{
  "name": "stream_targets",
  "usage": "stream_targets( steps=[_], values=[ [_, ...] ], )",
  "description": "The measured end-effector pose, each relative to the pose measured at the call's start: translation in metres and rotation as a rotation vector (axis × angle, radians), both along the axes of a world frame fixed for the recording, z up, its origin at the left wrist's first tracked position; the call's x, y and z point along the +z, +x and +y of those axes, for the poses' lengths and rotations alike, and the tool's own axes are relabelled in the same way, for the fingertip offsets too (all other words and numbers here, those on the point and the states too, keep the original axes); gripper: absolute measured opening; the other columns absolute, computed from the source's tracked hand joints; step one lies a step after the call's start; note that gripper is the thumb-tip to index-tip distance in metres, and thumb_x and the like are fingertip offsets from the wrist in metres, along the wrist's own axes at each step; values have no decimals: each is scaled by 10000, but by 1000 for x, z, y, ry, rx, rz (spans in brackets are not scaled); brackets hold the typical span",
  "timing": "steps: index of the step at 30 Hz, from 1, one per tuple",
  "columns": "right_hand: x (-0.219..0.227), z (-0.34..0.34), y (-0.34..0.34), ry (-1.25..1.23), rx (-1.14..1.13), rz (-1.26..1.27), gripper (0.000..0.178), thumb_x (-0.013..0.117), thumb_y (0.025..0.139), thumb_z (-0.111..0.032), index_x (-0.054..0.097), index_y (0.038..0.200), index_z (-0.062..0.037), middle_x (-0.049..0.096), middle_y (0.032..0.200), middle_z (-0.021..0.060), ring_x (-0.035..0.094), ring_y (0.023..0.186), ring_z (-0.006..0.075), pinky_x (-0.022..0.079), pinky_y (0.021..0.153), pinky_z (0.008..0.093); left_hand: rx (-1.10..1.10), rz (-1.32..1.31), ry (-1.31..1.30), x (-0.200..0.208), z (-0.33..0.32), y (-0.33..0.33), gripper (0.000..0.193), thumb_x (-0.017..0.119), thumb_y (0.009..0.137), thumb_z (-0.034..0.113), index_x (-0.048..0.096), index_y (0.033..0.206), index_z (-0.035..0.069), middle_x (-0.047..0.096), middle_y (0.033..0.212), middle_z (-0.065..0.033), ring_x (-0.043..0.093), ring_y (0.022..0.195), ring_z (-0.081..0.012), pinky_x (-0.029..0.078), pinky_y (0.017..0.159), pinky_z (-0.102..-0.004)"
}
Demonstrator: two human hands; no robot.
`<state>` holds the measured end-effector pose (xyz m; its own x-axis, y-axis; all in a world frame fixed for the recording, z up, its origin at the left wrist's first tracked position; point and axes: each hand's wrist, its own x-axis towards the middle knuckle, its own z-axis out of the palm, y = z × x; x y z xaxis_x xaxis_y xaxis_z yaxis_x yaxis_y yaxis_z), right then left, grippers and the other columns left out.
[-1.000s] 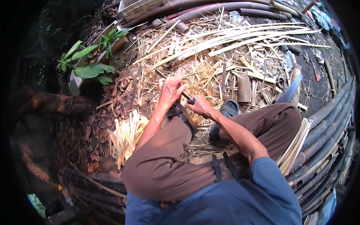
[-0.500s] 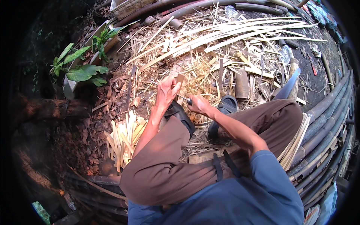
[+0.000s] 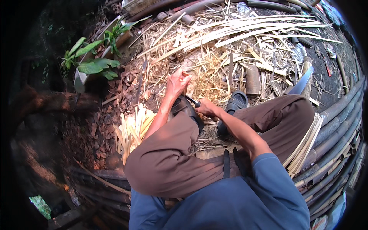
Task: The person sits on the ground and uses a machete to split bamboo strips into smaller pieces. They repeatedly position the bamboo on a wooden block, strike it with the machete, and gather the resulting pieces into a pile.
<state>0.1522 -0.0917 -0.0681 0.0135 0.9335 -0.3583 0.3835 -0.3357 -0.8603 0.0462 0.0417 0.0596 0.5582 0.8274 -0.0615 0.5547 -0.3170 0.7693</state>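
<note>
Dark knife (image 3: 192, 101) juts leftward from clenched right hand (image 3: 207, 107); left hand (image 3: 177, 83) pinches brown strip (image 3: 185, 91).

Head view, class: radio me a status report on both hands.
Right hand gripping black-handled tool. Left hand holding narrow brown strip, partly hidden. Left sandal close to tool.

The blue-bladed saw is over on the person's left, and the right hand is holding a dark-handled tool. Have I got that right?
Not quite: the head view shows the blue-bladed saw on the person's right, beyond the right knee. The rest is correct: the right hand is holding a dark-handled tool.
</note>
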Motion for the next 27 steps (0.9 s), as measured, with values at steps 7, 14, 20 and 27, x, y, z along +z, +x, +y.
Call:
stream_targets(
  steps=[7,14,20,27],
  values=[
    [-7,-7,-5,76,38,-317,258,677,832,-199,625,1030,-44,680,839,230,689,791,406,563,707,472,32,-36,50,-2,-13,-14,230,667,927,246,580,998,44,731,738,-88,717,720,-129,492,590,-284],
    [-17,-21,12,178,219,-508,356,668,846,-300,580,1075,-43,657,795,223,679,739,434,542,640,512,178,-218,-110,-4,13,-39,232,693,931,224,558,903,37,727,779,-104,706,710,-147,539,613,-269],
    [37,-57,-2,-59,89,-167,352,656,833,-292,595,931,40,629,689,258,660,710,416,506,649,472,700,-311,187,26,46,-137,191,709,887,203,671,756,69,527,652,39,444,613,-88,359,594,-239],
    [81,-55,-7,10,-196,-139,366,623,902,-247,528,1169,-17,652,923,300,649,877,469,494,768,515,780,-521,110,-5,2,-126,228,639,961,155,613,803,-8,631,733,-61,608,637,-126,562,577,-275]
  ],
)
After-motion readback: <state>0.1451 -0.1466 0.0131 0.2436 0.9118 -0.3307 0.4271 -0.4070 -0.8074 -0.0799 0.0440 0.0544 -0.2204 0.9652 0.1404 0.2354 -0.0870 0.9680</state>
